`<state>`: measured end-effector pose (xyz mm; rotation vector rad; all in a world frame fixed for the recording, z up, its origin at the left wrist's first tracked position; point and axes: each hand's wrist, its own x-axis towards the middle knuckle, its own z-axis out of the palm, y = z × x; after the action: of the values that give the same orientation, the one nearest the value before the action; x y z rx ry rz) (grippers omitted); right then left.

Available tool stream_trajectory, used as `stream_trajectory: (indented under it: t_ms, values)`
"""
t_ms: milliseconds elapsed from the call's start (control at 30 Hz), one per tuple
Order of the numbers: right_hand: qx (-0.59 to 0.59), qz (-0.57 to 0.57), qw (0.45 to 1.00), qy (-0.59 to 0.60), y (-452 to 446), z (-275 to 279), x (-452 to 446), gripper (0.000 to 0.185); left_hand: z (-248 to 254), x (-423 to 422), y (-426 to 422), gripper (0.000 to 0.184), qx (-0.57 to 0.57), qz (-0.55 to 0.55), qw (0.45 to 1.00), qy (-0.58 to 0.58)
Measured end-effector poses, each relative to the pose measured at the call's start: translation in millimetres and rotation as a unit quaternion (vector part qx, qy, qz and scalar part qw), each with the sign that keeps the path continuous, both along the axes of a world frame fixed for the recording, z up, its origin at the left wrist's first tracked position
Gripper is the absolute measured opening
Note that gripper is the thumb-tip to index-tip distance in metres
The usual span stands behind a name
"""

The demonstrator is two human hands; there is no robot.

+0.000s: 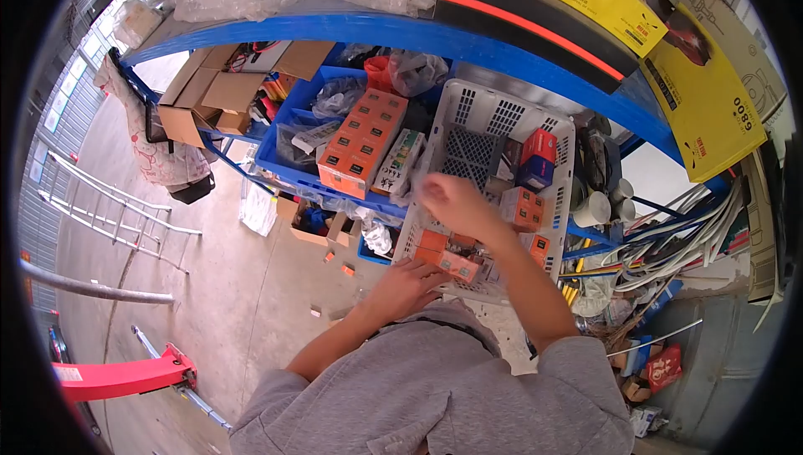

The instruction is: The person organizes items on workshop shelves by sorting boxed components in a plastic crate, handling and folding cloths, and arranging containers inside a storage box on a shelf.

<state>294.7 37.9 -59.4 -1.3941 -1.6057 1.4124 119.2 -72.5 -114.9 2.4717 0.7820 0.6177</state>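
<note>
A white plastic basket [559, 196] stands at the shelf in front of me, with small orange boxes [458, 266] at its near end. My left hand [404, 288] lies at the basket's near left corner, fingers stretched out against the orange boxes. Above the basket's left side is my right hand [456, 204], its fingers curled and a little blurred. Something pale or clear seems to be at its fingertips, but I cannot make it out. More orange boxes [523, 208] and a red and blue box [537, 158] sit on the basket's right side.
Left of the basket, a blue bin [276, 133] holds a large orange carton [364, 141] and plastic bags. A blue shelf beam [335, 30] crosses overhead. Coiled cables [694, 237] hang at the right. A red metal arm [125, 378] and small orange pieces [348, 270] are at floor level.
</note>
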Motion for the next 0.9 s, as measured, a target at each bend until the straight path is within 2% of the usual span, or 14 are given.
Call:
stream_trajectory:
  t_ms: [33,67,133,200,233,300,333,433,500,567,600,733,800,900]
  values:
    - [-0.091,-0.019,0.984,0.153,3,-2,-20,0.035,5,-7,4,0.04,0.004,-0.003,1.0,0.009]
    - [-0.183,-0.051,0.936,0.295,5,-6,-41,0.041,2,2,0,0.04,0.004,-0.003,1.0,0.001]
    - [-0.197,-0.063,0.926,0.315,8,-8,-69,0.051,6,-5,5,0.042,0.011,-0.012,1.0,0.008]
    - [-0.304,-0.098,0.898,0.303,1,-12,-85,0.082,-1,1,2,0.039,0.025,-0.009,1.0,-0.001]
    - [-0.3,-0.095,0.898,0.306,3,-7,-90,0.082,-1,-2,4,0.037,0.042,-0.006,0.999,-0.004]
    - [-0.409,-0.119,0.83,0.36,-4,3,-92,0.112,-3,0,2,0.041,0.035,-0.018,0.999,-0.003]
    - [-0.408,-0.132,0.821,0.378,-11,13,-97,0.121,-1,-1,3,0.044,0.031,-0.011,0.999,-0.005]
    - [-0.416,-0.109,0.813,0.393,-14,16,-99,0.122,-2,5,5,0.048,0.05,0.005,0.998,-0.029]
    - [-0.429,-0.136,0.794,0.408,-10,17,-106,0.113,-4,8,4,0.049,0.066,0.012,0.997,-0.047]
    - [-0.331,-0.173,0.811,0.449,2,9,-119,0.097,-3,8,7,0.046,0.024,-0.004,0.998,-0.059]
    - [-0.318,-0.198,0.807,0.456,8,4,-126,0.081,-3,7,6,0.046,0.023,-0.006,0.998,-0.059]
    - [-0.303,-0.217,0.815,0.444,17,-11,-129,0.073,-5,5,7,0.043,0.03,0.001,0.999,-0.046]
    - [-0.352,-0.198,0.812,0.422,15,-4,-119,0.065,-6,5,9,0.042,0.029,-0.006,0.998,-0.049]
    - [-0.401,-0.203,0.781,0.434,1,12,-105,0.067,-11,1,8,0.043,0.005,-0.014,1.0,-0.02]
